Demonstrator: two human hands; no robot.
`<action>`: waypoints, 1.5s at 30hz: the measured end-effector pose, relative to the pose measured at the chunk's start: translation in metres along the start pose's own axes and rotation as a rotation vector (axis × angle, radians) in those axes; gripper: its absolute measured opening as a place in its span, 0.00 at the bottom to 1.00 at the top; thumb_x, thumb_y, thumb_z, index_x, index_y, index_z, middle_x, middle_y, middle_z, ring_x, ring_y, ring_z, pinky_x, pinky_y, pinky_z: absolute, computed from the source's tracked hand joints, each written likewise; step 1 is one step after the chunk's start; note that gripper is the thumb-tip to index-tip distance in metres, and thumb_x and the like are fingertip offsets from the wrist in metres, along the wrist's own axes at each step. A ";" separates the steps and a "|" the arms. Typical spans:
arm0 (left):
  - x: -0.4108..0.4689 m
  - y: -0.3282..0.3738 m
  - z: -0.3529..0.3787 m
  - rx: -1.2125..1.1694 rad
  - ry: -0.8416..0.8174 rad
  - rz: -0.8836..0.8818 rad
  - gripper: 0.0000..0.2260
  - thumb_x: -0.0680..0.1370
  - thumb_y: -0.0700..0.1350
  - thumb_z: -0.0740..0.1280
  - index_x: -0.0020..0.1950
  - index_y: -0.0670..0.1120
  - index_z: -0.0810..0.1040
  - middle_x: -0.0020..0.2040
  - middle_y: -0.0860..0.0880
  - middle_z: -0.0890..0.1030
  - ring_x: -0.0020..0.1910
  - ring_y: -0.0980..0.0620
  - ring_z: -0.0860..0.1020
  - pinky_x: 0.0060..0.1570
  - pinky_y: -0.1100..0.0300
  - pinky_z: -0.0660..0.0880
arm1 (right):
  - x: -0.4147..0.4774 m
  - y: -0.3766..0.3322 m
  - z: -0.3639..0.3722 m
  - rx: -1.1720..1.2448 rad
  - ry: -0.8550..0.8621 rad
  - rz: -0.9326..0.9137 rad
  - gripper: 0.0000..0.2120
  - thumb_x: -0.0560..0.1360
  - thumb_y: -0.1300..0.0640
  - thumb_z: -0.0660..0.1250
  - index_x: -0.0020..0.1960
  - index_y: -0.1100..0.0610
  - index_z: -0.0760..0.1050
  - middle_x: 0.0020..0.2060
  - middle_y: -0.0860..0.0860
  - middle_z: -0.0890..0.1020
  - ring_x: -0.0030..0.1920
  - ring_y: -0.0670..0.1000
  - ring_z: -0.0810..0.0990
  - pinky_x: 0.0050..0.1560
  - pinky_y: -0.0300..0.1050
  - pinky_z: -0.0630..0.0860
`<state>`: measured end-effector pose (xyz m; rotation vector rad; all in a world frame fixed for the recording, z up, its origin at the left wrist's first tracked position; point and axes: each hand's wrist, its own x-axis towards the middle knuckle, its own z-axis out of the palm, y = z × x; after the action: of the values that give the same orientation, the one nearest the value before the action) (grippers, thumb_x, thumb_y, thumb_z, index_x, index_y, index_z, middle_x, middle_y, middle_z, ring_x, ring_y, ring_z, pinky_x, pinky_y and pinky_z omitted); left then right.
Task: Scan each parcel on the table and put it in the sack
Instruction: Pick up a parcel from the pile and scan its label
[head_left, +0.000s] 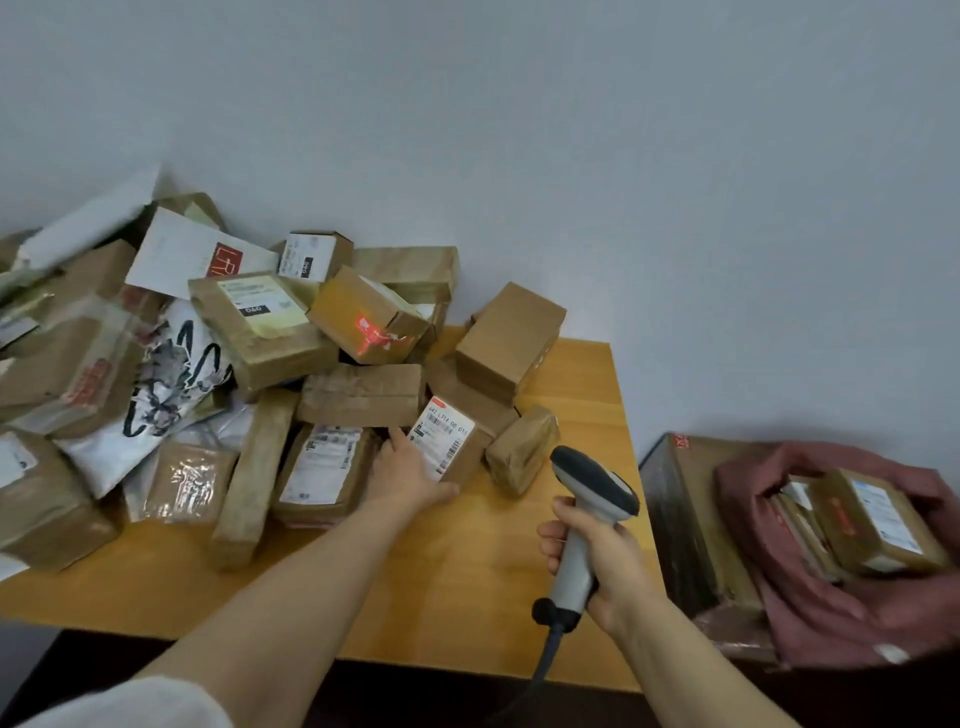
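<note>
Against a plain grey wall, a wooden tabletop (467, 571) is heaped with brown parcels (358, 395). A small labelled parcel (447, 441) at the heap's near right edge is held by the left hand (410, 475), its grip closed on the parcel's near side. A grey scanner (592, 499) is clasped by the right hand (597, 558), grip closed round the handle. Red light is cast on a box (374, 332) higher up. Beside the tabletop, a dark red sack (831, 613) is draped open over a carton (685, 519), with packages (878, 525) inside.
</note>
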<state>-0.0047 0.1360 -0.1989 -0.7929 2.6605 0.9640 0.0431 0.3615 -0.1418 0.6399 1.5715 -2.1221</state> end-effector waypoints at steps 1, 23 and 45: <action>0.007 -0.003 0.001 0.013 -0.024 0.021 0.61 0.61 0.57 0.80 0.77 0.41 0.41 0.72 0.42 0.62 0.72 0.42 0.62 0.70 0.47 0.63 | 0.001 0.003 0.008 0.002 0.015 -0.002 0.04 0.74 0.65 0.69 0.49 0.63 0.77 0.32 0.59 0.81 0.28 0.52 0.77 0.28 0.43 0.73; -0.067 -0.033 -0.085 -0.901 -0.592 0.023 0.26 0.66 0.54 0.75 0.62 0.49 0.75 0.55 0.48 0.82 0.55 0.49 0.79 0.59 0.50 0.72 | -0.010 0.014 0.089 -0.009 -0.132 0.027 0.22 0.68 0.57 0.76 0.60 0.59 0.78 0.56 0.60 0.82 0.53 0.60 0.80 0.40 0.54 0.80; -0.087 -0.036 -0.121 -0.437 0.109 -0.038 0.28 0.67 0.45 0.78 0.62 0.46 0.70 0.59 0.47 0.78 0.50 0.51 0.77 0.45 0.59 0.76 | -0.041 -0.010 0.090 -0.334 -0.399 -0.099 0.06 0.71 0.64 0.72 0.47 0.61 0.77 0.27 0.54 0.76 0.24 0.50 0.71 0.27 0.41 0.70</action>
<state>0.0868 0.0717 -0.0941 -1.0012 2.5400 1.5622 0.0606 0.2801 -0.0870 0.0250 1.6897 -1.8420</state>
